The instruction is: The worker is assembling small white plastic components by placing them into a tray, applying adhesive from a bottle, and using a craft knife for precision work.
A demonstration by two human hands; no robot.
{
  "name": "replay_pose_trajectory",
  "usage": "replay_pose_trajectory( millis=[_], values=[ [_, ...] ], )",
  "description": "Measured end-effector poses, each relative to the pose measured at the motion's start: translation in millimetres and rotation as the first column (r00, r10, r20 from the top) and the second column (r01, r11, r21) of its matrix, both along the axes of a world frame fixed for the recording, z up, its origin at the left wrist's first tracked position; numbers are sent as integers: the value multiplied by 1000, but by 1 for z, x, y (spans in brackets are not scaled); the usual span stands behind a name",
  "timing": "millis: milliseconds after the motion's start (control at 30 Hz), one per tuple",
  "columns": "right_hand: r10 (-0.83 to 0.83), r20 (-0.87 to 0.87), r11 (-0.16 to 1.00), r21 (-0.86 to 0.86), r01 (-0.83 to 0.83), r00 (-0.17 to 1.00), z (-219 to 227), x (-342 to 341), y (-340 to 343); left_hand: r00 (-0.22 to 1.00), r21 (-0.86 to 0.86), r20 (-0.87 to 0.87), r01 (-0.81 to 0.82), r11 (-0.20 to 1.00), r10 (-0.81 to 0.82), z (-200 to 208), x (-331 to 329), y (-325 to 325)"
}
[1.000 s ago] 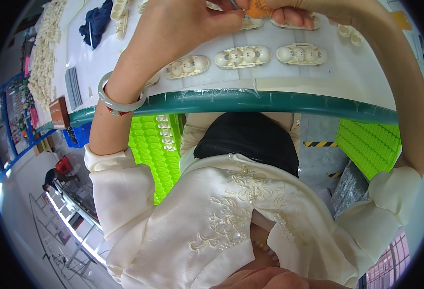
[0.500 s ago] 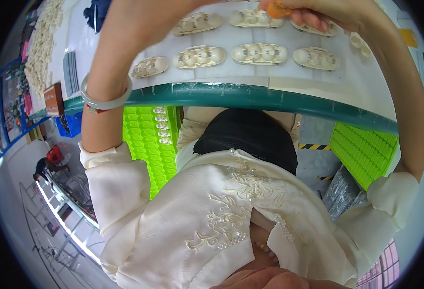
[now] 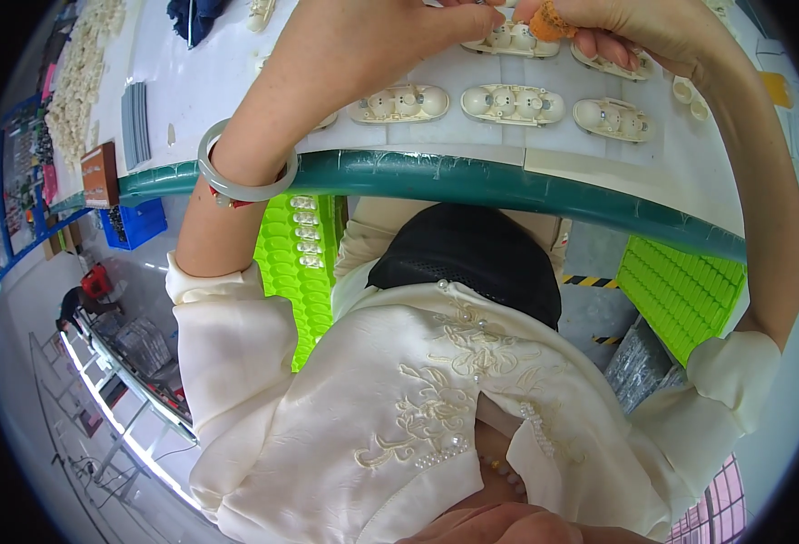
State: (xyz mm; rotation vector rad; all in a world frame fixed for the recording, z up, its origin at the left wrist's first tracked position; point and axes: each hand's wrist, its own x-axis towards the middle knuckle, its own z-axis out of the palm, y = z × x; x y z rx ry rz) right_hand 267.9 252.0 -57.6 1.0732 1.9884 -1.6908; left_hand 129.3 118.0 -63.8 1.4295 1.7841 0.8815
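Oblong cream plastic housings with round domes lie in rows on the white table; a near-row housing sits in front of me. My left hand, a pale bangle on its wrist, reaches to the far row with fingers pinched together at the top edge. Beside it my right hand is curled, an orange textured finger cot on a digit. Both hands hover over a far-row housing, fingertips close together. What they pinch is partly cut off and too small to make out.
A green padded edge borders the table. At the left are a heap of small cream parts, a grey stack of strips and a brown box. Green trays stand below. A person works far left.
My left hand has moved right, its fingers now meeting near the right hand over a far-row housing. My right hand has shifted slightly right; the housings also appear further right in view.
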Motion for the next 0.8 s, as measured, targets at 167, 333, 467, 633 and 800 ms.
replay_pose_trajectory(
  millis=[167, 333, 467, 633, 800],
  values=[
    [31, 37, 996, 84, -34, 999, 3, 0, -6, 994, 95, -110, 33, 995, -22, -5, 4, 0],
    [78, -49, 991, 108, -72, 996, 3, -4, -10, 992, 147, -114, 69, 987, -52, -4, 6, -2],
    [103, -84, 993, 63, -98, 991, -10, -5, -5, 989, 54, -149, 28, 998, -19, -1, 12, -1],
    [33, -75, 999, -17, -34, 997, -15, -7, -1, 988, 74, -152, 45, 996, -33, -4, 8, 1],
    [104, -10, 983, 153, -101, 995, 2, -18, -12, 978, 236, 153, -173, 956, 139, -1, -21, 2]
  ],
)
